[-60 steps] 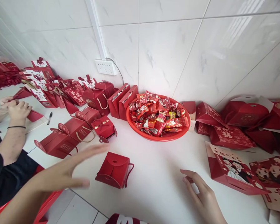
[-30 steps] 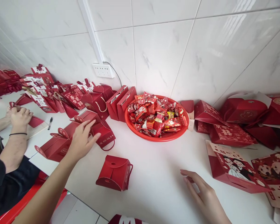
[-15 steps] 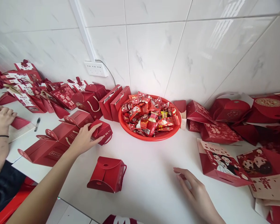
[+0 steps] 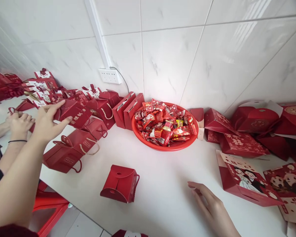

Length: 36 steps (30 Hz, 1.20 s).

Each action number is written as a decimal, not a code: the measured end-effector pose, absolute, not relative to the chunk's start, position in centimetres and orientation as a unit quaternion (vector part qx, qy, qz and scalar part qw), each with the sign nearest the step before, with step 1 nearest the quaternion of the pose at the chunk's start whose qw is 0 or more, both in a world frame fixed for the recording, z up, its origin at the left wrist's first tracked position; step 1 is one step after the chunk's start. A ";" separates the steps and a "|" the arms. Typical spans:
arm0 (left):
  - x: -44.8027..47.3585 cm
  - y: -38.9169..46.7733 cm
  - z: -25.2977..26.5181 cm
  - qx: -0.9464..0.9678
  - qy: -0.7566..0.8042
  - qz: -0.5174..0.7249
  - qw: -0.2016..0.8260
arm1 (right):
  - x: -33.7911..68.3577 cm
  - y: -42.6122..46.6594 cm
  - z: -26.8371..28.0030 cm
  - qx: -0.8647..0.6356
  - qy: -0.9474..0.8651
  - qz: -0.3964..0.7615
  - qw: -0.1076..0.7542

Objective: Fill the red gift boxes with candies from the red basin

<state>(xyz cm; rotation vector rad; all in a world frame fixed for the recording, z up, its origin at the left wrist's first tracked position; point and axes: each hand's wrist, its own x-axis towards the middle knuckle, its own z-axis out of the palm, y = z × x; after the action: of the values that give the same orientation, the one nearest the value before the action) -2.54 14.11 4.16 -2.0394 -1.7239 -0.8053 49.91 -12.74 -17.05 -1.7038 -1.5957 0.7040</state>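
Left hand [image 4: 48, 121] out at far left, thumb and fingers clamped on one end of a red gift box [image 4: 72, 113] with gold lettering; that box is at the left hand's fingertips, over the row of red handled boxes [image 4: 67, 158] (can't tell if it touches them); right hand [image 4: 213, 205] low at right, holding nothing, fingers loosely bent and slightly apart, near the white surface [image 4: 160, 184]; closed red box with dark red cord [image 4: 118, 184] on the surface between the hands; red plastic basin [image 4: 165, 148] full of wrapped candies [image 4: 166, 126] near the wall; two slim upright boxes [image 4: 128, 110] just left of it; cartoon-couple box [image 4: 246, 177] right of the right hand; co-worker's hands [image 4: 21, 125] at far left, one wrist with a black band.
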 end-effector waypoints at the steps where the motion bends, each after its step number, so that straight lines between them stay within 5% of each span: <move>1: -3.3 15.2 3.7 -0.731 -0.604 -0.270 0.168 | 49.8 -12.7 -17.0 -0.659 -0.608 0.265 0.354; 25: -6.2 22.0 6.2 -0.724 -0.682 -0.063 0.085 | 51.3 -12.5 -18.2 -0.668 -0.625 0.259 0.308; 36: -3.7 15.8 3.3 -0.705 -0.628 -0.274 0.183 | 51.0 -12.5 -17.8 -0.657 -0.641 0.247 0.309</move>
<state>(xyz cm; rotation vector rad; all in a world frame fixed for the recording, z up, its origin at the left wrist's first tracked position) -3.75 15.80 3.27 -1.9892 -1.7728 -0.7727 50.97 -12.52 -17.84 -1.7376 -1.6953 0.6538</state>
